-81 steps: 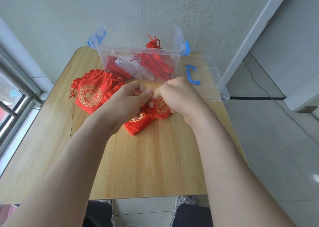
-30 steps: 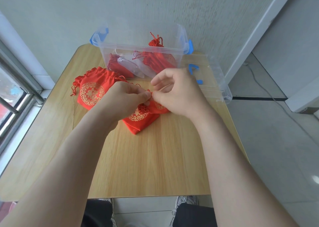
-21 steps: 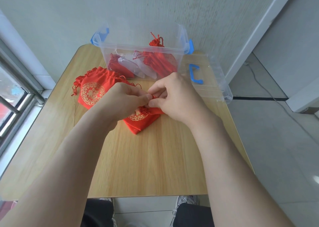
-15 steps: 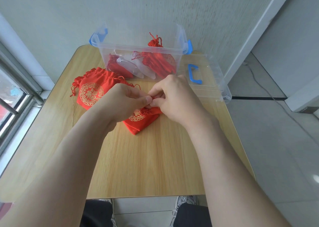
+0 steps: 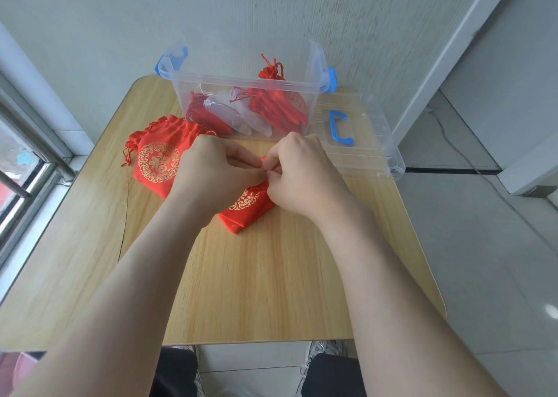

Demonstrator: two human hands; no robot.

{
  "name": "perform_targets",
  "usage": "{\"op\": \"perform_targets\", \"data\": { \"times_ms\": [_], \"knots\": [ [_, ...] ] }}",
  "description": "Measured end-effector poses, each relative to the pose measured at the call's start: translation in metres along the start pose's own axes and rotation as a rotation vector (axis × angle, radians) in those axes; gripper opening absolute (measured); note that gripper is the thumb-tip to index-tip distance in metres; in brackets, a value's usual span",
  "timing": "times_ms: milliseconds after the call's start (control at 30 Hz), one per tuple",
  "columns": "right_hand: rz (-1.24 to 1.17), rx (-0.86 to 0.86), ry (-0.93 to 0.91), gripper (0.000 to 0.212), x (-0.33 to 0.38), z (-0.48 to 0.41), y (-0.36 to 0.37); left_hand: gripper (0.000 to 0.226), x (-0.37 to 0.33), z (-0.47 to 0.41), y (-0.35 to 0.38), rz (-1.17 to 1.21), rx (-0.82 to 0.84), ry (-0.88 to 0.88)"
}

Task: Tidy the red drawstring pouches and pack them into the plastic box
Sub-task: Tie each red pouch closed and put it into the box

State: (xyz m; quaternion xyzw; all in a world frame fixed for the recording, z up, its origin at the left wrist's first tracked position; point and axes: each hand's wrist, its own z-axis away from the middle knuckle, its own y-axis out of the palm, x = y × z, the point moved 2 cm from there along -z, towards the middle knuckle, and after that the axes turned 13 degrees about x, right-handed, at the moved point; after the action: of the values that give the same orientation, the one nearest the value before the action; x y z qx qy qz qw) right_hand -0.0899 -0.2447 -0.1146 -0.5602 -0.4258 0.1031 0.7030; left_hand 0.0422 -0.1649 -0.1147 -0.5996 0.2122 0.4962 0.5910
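Red pouch (image 5: 245,212) | left hand (image 5: 211,170), right hand (image 5: 299,173) | both grips still pinch its mouth

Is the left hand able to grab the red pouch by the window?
Probably yes: the red drawstring pouch with the gold circle lies right beside the left hand, though that hand is pinching the folded red pouch.

A plain room, perhaps domestic: small wooden table (image 5: 271,276) against textured wall (image 5: 302,10) beside railed window (image 5: 21,167).
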Motion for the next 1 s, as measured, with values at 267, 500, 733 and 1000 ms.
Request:
{"op": "perform_targets", "data": {
  "times_ms": [267, 500, 733, 1000],
  "knots": [
    [-0.034, 0.016, 0.066, 0.018, 0.001, 0.001, -0.005, 0.014, -0.008, 0.0, 0.008, -0.382, -0.101, 0.274],
    [-0.437, 0.116, 0.267, 0.016, -0.007, 0.001, -0.011, 0.028, -0.008, 0.0, 0.011, -0.525, -0.074, 0.414],
    [-1.0, 0.201, 0.468, 0.028, -0.015, 0.004, -0.014, 0.024, -0.015, 0.003, 0.003, -0.249, -0.097, 0.377],
    [-1.114, 0.181, 0.493, 0.024, -0.019, 0.002, -0.014, 0.005, -0.018, 0.005, -0.003, -0.162, -0.111, 0.287]
  ]
}}
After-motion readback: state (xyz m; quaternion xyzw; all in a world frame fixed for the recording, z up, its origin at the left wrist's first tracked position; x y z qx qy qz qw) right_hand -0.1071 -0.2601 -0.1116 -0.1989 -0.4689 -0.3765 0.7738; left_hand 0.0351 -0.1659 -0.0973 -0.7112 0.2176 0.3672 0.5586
